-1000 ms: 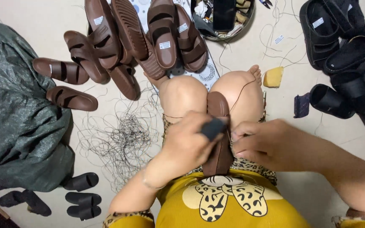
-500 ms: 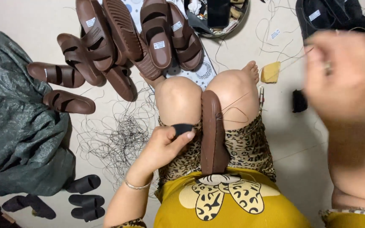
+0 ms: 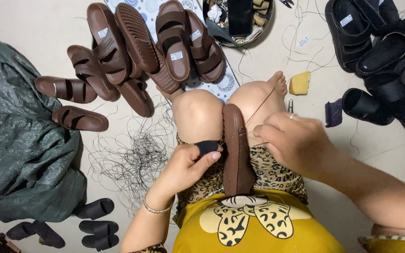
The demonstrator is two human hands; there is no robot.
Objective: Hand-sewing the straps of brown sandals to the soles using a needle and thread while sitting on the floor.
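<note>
head view, brown sandal (image 3: 236,154) between knees, left fingers (image 3: 198,159) gripping it, right fingers (image 3: 263,131) pinching thread (image 3: 258,108)

We see a sandal (image 3: 236,154) lying lengthwise on the lap between the knees; the left hand (image 3: 188,164) sits just left of it, the right hand (image 3: 296,140) just right; a heap of sandals (image 3: 137,51) lies ahead on the floor; loose thread (image 3: 127,159) lies left of the knees; a sack (image 3: 19,140) lies far left; another pile of sandals (image 3: 380,51) lies far right.
</note>
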